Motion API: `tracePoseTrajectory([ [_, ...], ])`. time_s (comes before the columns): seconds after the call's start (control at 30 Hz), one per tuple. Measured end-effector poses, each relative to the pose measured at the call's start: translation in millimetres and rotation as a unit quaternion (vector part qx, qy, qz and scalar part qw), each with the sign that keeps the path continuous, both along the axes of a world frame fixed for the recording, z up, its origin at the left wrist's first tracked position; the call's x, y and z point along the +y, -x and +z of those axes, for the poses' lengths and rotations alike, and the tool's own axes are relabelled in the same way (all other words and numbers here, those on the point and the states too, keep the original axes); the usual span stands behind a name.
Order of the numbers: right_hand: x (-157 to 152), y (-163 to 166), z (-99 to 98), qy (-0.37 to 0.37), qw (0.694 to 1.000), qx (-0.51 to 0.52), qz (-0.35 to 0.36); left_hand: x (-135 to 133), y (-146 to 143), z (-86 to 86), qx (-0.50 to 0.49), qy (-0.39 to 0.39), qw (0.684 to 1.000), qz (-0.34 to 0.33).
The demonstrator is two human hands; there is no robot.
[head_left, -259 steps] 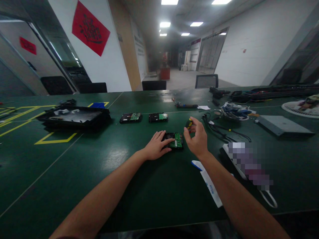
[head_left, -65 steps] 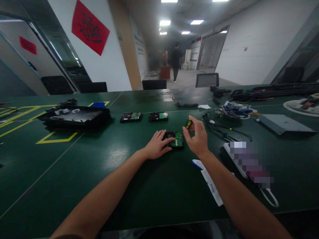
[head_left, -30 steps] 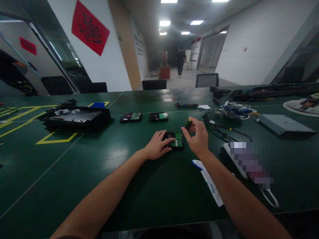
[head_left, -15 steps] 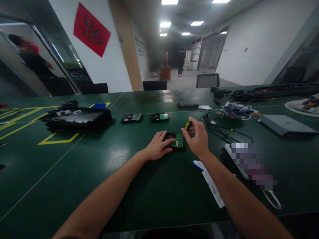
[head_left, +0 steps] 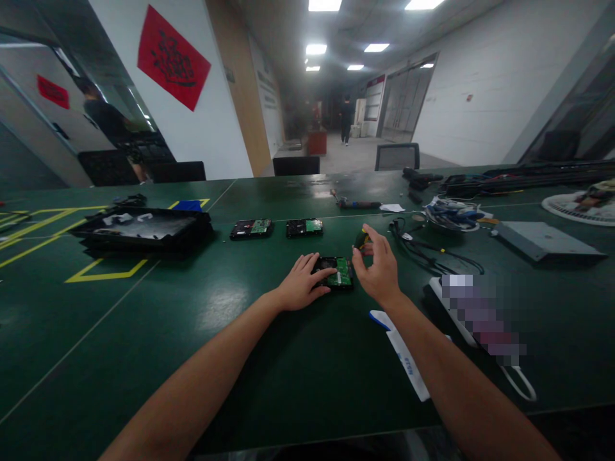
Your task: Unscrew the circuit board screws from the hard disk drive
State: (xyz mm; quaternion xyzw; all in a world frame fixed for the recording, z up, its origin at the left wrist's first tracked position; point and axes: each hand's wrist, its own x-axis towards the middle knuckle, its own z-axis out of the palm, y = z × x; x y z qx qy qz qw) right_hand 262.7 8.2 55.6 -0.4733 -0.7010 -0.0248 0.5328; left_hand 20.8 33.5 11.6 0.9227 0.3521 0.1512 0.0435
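Observation:
A hard drive (head_left: 342, 273) lies on the green table with its green circuit board facing up. My left hand (head_left: 303, 285) holds its left end: the index finger reaches across the board, the thumb is at the near edge and the other fingers are by the far edge. Just right of the drive, my right hand (head_left: 378, 266) is closed round a black-and-yellow screwdriver (head_left: 362, 239), gripped by the handle. The fingers hide its shaft and tip. Two more hard drives, a left one (head_left: 250, 228) and a right one (head_left: 304, 226), lie farther back.
Black trays (head_left: 144, 227) are stacked on the left. Right of my hand are black cables (head_left: 418, 246), a bundle of wires (head_left: 451, 214), a grey metal box (head_left: 548, 240) and a blurred-out phone-like object (head_left: 480, 317). A white-and-blue strip (head_left: 406, 362) lies under my right forearm.
The screwdriver's handle has turned in my right fingers, showing less yellow. My left hand stays on the drive. The view has shifted slightly, and a person in the left background has moved right.

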Motion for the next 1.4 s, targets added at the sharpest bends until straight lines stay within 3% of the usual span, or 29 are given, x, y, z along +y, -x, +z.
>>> tracePoseTrajectory([
  [0.5,0.7,-1.0,6.5,0.030,1.000,-0.009,-0.003,0.5,-0.9,-2.6,-0.003,-0.008,1.000,0.000],
  [0.7,-2.0,-4.7,29.8,0.065,0.995,-0.075,0.013,-0.6,-2.0,-0.9,-0.007,-0.018,1.000,-0.002],
  [0.9,-1.8,-4.3,58.1,0.033,0.993,-0.110,0.019,0.1,-2.5,-2.1,-0.003,-0.016,1.000,0.002],
  [1.17,3.8,8.4,105.4,0.141,0.961,-0.237,0.021,1.4,-1.0,-4.7,-0.009,-0.012,1.000,0.000],
  [1.3,10.8,12.6,108.4,0.174,0.941,-0.291,-0.004,1.6,-1.2,-4.0,-0.011,-0.012,1.000,0.000],
  [1.4,15.4,8.1,100.7,0.190,0.926,-0.325,0.034,1.8,-1.7,-3.4,-0.013,-0.010,1.000,0.002],
])
